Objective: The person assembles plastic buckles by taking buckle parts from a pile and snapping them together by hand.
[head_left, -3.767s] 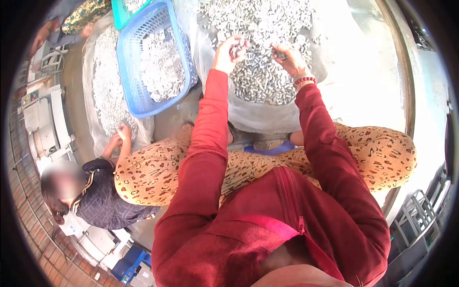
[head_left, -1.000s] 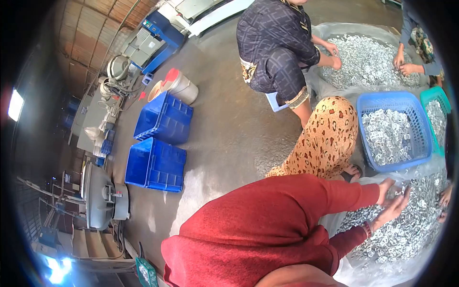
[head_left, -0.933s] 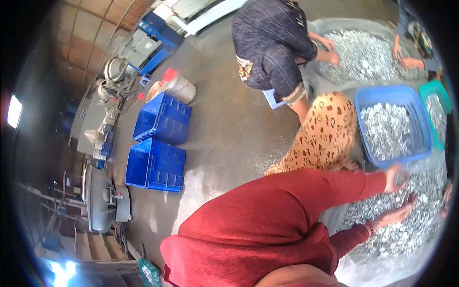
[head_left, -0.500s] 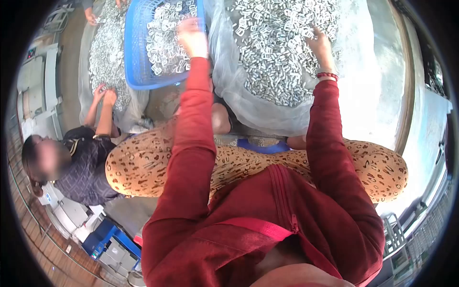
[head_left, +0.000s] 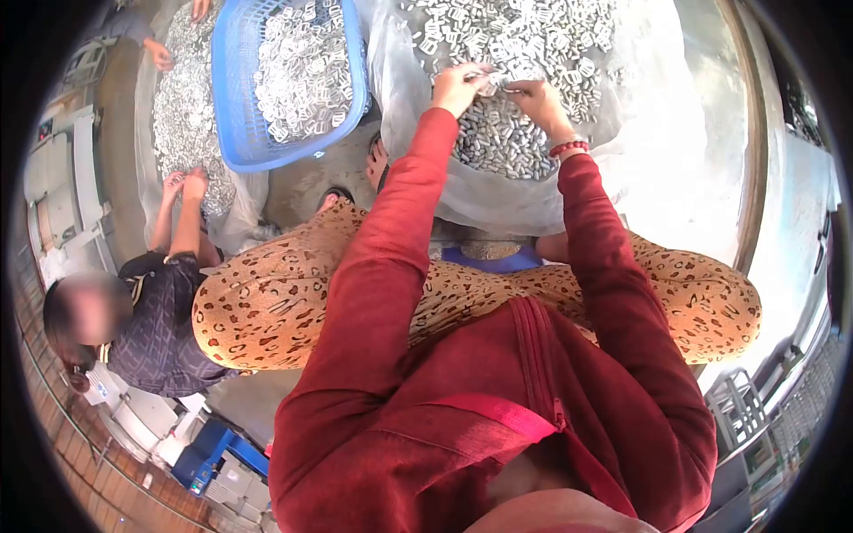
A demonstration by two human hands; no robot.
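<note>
Above a pile of small metal pieces (head_left: 504,142), my two hands are close together. My left hand (head_left: 456,91) is closed, its fingertips pinching a pale metal buckle (head_left: 488,85). A short way to the right, my right hand (head_left: 540,104) has thumb and finger pressed together by the buckle. Whatever sits in that pinch is too small to make out. Frame-shaped metal buckles (head_left: 542,40) lie scattered among smaller pieces beyond my hands. Translucent plastic sheeting (head_left: 444,200) lies under the pile.
A blue basket (head_left: 253,164) holding many buckles stands left of the sheet. Farther left, a co-worker (head_left: 160,311) sits with both hands at another metal pile (head_left: 182,107); another person's hand (head_left: 160,55) reaches in there. Something blue (head_left: 498,259) lies in front of my legs.
My left hand has moved right from over the blue basket to the pile. My right hand has come nearer and to the left, beside it. The view has shifted slightly.
</note>
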